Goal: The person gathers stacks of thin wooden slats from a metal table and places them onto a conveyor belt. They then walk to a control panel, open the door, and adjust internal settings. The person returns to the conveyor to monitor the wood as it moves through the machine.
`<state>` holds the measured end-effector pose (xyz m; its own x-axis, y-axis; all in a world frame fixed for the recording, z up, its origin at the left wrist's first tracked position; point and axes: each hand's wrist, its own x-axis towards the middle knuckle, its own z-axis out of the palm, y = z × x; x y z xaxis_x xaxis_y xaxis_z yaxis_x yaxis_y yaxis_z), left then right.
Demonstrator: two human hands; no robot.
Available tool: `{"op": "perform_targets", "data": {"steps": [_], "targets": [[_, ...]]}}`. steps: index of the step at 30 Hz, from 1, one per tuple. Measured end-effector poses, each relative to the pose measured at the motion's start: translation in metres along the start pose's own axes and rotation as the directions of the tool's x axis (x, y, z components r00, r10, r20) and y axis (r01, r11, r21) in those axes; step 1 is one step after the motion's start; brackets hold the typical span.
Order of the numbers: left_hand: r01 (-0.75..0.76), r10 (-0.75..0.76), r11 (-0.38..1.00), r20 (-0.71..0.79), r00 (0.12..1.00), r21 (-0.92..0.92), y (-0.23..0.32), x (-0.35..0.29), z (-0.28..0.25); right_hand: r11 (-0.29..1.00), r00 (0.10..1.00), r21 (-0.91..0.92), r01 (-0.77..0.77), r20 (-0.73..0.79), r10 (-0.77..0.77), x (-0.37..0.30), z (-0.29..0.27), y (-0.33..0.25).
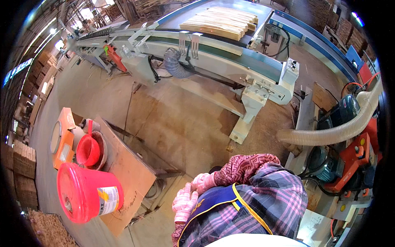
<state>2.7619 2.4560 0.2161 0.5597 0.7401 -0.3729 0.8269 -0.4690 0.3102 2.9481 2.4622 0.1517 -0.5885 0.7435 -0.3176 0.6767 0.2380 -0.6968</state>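
Note:
Both my hands, in pink-and-white striped knit gloves, meet in front of my blue apron (pixel 216 201) with yellow trim. My left hand (pixel 185 204) has its fingers stretched out toward the right one, and I see nothing held in it. My right hand (pixel 203 183) reaches in from a patterned red sleeve (pixel 247 166) and touches the left; its fingertips are hidden. Left of them, a red lidded bucket (pixel 88 191) stands on a brown board-topped table (pixel 131 181). Behind the bucket are a red plastic dipper (pixel 88 151) and an orange dial scale (pixel 63 138).
A long conveyor machine (pixel 230 74) crosses ahead, its foot (pixel 240 131) on the dusty floor. Wooden strips (pixel 220 20) lie on a bed behind it. At right are a ribbed hose (pixel 329 136) and motors (pixel 325 164). Stacked wood (pixel 24 164) stands at far left.

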Motion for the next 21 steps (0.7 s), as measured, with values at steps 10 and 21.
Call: {"op": "perform_targets", "data": {"steps": [10, 21], "targets": [[0.029, -0.029, 1.0, 0.001, 1.0, -0.008, 0.006, -0.006, 0.001, 0.999, 0.998, -0.041, -0.003, 0.058, 0.005, -0.003, -0.002, -0.004], [-0.001, 0.002, 0.999, 0.039, 0.999, -0.045, 0.021, -0.016, -0.021, 1.0, 0.999, -0.015, 0.017, -0.046, -0.018, -0.016, 0.004, -0.009]]}}
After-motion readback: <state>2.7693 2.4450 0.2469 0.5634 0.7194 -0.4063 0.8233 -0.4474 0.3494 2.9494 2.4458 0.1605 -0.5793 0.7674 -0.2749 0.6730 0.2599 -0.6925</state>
